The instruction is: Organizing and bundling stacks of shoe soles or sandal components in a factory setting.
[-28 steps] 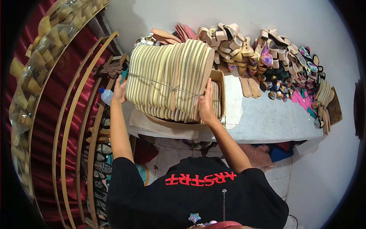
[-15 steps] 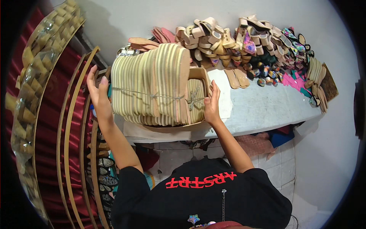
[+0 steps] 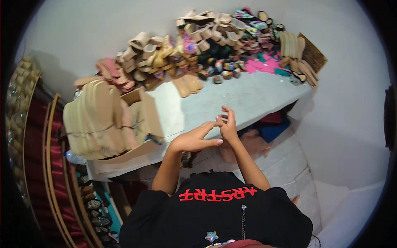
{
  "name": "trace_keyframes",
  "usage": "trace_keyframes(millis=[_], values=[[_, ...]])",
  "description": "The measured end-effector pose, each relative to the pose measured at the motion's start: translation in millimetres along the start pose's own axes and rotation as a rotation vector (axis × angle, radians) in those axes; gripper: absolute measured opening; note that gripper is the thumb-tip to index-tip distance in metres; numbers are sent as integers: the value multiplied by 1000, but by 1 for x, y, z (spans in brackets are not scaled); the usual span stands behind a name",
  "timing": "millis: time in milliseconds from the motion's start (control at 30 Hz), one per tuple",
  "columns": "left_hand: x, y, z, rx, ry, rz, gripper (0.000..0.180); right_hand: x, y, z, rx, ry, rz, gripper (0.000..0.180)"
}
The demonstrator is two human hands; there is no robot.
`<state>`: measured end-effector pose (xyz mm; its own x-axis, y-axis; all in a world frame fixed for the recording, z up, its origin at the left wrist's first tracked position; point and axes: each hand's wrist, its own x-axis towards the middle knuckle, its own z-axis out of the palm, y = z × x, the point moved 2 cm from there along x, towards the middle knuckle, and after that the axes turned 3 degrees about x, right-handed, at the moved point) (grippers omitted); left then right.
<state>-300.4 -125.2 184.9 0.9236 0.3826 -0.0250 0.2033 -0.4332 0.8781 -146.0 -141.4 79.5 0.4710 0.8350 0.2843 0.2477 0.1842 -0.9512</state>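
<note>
My left hand (image 3: 197, 137) is open, thumb apart from its outstretched fingers, whose tips meet my right hand near its thumb. My right hand (image 3: 229, 127) is raised with loosely bent, parted fingers and nothing in it. Both are in front of the cloth-covered table (image 3: 215, 99), close to its near edge. On the table's left end stands an open cardboard box (image 3: 151, 113). Bundles of cream insole-shaped pieces (image 3: 93, 118), tied with cord, fill its left part and rise above the rim. A pair of tan insoles (image 3: 187, 84) lies flat beyond my hands.
Heaped wedge sandals and heels (image 3: 165, 53) line the wall. Patterned round-ended pieces (image 3: 221, 68) and pink scraps (image 3: 264, 64) lie right of them. At left stand wooden rails (image 3: 49, 165) before red cloth. A pink cloth (image 3: 248, 144) is under the table.
My hands have left the sides of the box and come together at the table's front. The view has turned right, so the box now appears farther left.
</note>
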Motion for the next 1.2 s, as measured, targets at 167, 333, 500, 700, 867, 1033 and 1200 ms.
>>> trace_keyframes(millis=[167, 333, 500, 700, 867, 1033, 1200], values=[[106, 6, 75, -183, -147, -23, 57, 13, 34, -121, 63, -21, 164, 29], [175, -13, 121, -323, -230, -15, 54, 21, 57, -199, 28, -43, 203, 23], [219, -24, 126, -240, -150, -246, 57, 42, 74, -269, 119, 187, 306, 21], [257, -39, 114, -250, -141, -318, 54, 76, 98, -315, 139, 346, 385, 22], [295, -57, 91, -160, -97, -325, 53, 121, 109, -324, 149, 422, 389, 23], [328, -79, 70, -227, 18, -358, 52, 156, 110, -306, 165, 265, 372, 22], [348, -62, 55, -440, -80, -388, 49, 185, 127, -301, 156, 248, 447, 21]])
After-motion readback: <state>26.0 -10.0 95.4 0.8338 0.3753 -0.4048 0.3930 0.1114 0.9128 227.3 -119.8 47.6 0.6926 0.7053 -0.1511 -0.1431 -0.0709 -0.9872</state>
